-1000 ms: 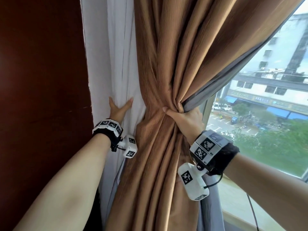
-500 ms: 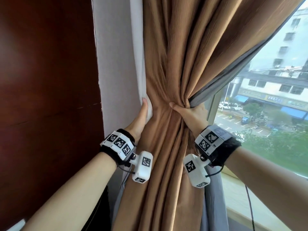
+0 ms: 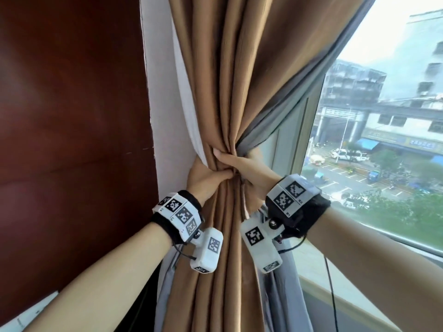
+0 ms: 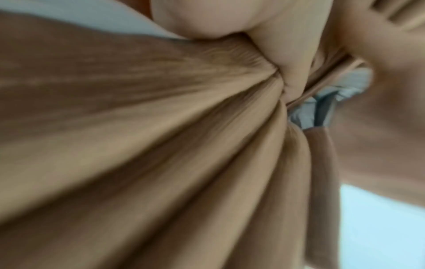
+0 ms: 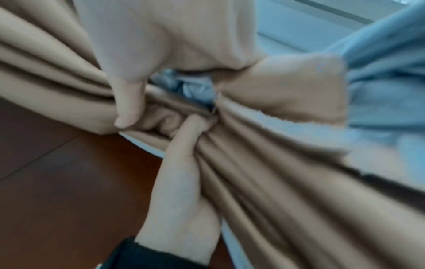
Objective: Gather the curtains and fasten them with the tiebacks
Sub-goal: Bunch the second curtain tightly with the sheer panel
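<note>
The brown curtain hangs at the left edge of the window, bunched into a tight waist about halfway down the head view, with its grey lining showing along the right fold and again below the waist. A strip of brown band with a frayed, fuzzy edge lies across the gathered folds in the right wrist view; it may be the tieback, but blur keeps that unsure, and where its ends go is hidden.

The right hand has its grip wrapped around the waist from the window side, thumb on top of the folds and fingers curled behind, out of sight. The left hand has its grip closed on the same waist from the wall side, just below and touching the right hand; its fingers are buried in the cloth. The left wrist view is filled with blurred brown folds, showing only part of a palm.

A white sheer curtain hangs between the brown one and the pale wall strip, beside the dark red wood panel.

Half a second ago the left hand lay flat against the sheer at the curtain's left edge; now it has come across and clamped onto the bunch. The right hand keeps its hold.
</note>
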The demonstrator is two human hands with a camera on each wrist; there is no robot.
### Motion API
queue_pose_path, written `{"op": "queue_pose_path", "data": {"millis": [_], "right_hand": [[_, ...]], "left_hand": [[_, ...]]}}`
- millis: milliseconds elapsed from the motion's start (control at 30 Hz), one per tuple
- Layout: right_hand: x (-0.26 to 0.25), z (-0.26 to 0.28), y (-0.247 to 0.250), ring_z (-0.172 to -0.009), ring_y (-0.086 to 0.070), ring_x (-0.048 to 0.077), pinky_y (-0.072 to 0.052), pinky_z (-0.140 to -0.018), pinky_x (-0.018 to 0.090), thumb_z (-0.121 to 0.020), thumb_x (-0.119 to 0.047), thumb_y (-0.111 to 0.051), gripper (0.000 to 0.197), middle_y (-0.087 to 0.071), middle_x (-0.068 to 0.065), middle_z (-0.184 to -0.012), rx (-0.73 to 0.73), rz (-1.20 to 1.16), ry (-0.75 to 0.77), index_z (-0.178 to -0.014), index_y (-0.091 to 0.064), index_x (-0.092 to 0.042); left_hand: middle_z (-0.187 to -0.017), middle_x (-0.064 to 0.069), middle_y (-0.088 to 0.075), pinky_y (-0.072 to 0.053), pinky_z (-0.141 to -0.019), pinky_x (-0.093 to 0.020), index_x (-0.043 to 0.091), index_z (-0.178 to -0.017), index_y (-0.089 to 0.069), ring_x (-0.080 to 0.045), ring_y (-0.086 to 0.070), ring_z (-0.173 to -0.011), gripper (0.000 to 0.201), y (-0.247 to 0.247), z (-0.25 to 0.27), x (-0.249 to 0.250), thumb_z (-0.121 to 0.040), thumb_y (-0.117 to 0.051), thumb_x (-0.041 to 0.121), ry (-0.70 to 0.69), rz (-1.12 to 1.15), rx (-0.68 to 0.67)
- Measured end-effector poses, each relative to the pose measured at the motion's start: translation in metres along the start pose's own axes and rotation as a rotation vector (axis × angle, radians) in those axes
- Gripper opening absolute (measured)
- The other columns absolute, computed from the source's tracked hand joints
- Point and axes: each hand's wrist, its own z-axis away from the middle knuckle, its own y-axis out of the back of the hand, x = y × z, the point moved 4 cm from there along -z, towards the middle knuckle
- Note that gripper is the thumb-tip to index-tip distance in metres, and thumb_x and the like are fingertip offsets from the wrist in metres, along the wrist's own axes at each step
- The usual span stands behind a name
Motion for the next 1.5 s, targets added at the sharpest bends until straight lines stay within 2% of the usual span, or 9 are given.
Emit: {"op": "queue_pose_path", "data": {"millis": [133,200,233,333,567,767,1033,1200,1500], "right_hand": [[-0.015,0.034,0.019,-0.110,-0.053,0.004,-0.044,-0.101,0.031,-0.079,-0.051,-0.064,0.068,-0.055,-0.010,-0.122,-0.237,-0.090,-0.029,-0.133,-0.038,-0.017],[-0.008,0.039,0.035,-0.110,-0.053,0.019,-0.040,-0.105,0.038,-0.091,-0.047,-0.049,0.055,-0.040,0.015,-0.141,-0.232,-0.161,-0.054,-0.128,-0.045,-0.008],[-0.005,0.039,0.039,-0.105,-0.054,0.022,-0.042,-0.099,0.038,-0.092,-0.047,-0.046,0.049,-0.041,-0.007,-0.102,-0.227,-0.204,-0.067,-0.121,-0.052,-0.008],[0.004,0.040,0.045,-0.083,-0.056,0.018,-0.051,-0.078,0.030,-0.091,-0.050,-0.042,0.045,-0.057,0.005,-0.089,-0.263,-0.344,-0.107,-0.108,-0.055,-0.010],[0.018,0.040,0.039,-0.081,-0.058,0.018,-0.054,-0.084,0.035,-0.095,-0.043,-0.043,0.041,-0.057,0.005,-0.090,-0.262,-0.238,-0.176,-0.110,-0.054,-0.007],[0.015,0.038,0.025,-0.059,-0.047,0.009,-0.041,-0.058,0.022,-0.088,-0.028,-0.056,0.011,-0.054,-0.005,-0.065,-0.358,-0.226,-0.418,-0.083,-0.054,-0.018],[0.021,0.037,0.032,-0.062,-0.044,0.011,-0.029,-0.058,0.019,-0.091,-0.002,-0.041,0.023,-0.063,-0.001,-0.070,-0.130,-0.615,-0.276,-0.084,-0.062,-0.011],[0.034,0.033,0.078,-0.098,-0.056,0.017,-0.045,-0.082,0.034,-0.067,-0.001,-0.046,0.050,-0.061,0.006,-0.112,0.036,-0.913,-0.303,-0.116,-0.057,-0.008],[0.023,0.035,0.096,-0.080,-0.055,0.012,-0.046,-0.073,0.029,-0.094,-0.005,-0.044,0.017,-0.058,0.000,-0.091,0.066,-0.834,-0.037,-0.090,-0.053,-0.019]], "left_hand": [[-0.105,-0.004,-0.071,-0.050,-0.097,-0.040,0.011,-0.111,-0.065,-0.016,-0.066,-0.101,0.067,0.031,-0.014,-0.024,-0.046,-0.075,0.022,0.020,-0.103,0.138],[-0.102,-0.003,-0.071,-0.050,-0.095,-0.035,0.008,-0.109,-0.066,-0.018,-0.066,-0.099,0.062,0.032,-0.009,-0.017,-0.049,-0.075,0.017,0.026,-0.092,0.151],[-0.099,-0.002,-0.071,-0.050,-0.093,-0.032,0.008,-0.108,-0.067,-0.018,-0.066,-0.098,0.057,0.032,-0.006,-0.013,-0.052,-0.075,0.012,0.017,-0.095,0.141],[-0.089,0.005,-0.069,-0.050,-0.082,-0.025,0.006,-0.106,-0.067,-0.011,-0.066,-0.088,0.042,0.035,0.002,-0.009,-0.066,-0.073,-0.006,0.022,-0.114,0.129],[-0.074,0.011,-0.073,-0.049,-0.088,-0.032,0.016,-0.089,-0.068,-0.007,-0.068,-0.078,0.033,0.056,0.016,-0.004,-0.066,-0.072,-0.007,0.043,-0.125,0.111],[-0.106,-0.013,-0.070,-0.048,-0.099,-0.045,0.009,-0.104,-0.068,-0.026,-0.066,-0.102,0.065,0.065,0.024,0.000,-0.041,-0.078,0.018,0.029,-0.111,0.133],[-0.097,-0.006,-0.070,-0.049,-0.095,-0.035,0.014,-0.094,-0.068,-0.022,-0.066,-0.096,0.043,0.060,0.020,-0.001,-0.052,-0.075,0.006,-0.004,-0.117,0.091],[-0.095,-0.004,-0.070,-0.048,-0.097,-0.037,0.017,-0.090,-0.067,-0.020,-0.065,-0.094,0.036,0.058,0.006,-0.008,-0.065,-0.074,-0.008,-0.017,-0.139,0.082],[-0.074,0.007,-0.073,-0.053,-0.070,-0.018,0.014,-0.088,-0.067,-0.006,-0.069,-0.074,0.036,0.050,0.003,-0.014,-0.068,-0.067,-0.017,-0.008,-0.119,-0.020]]}}
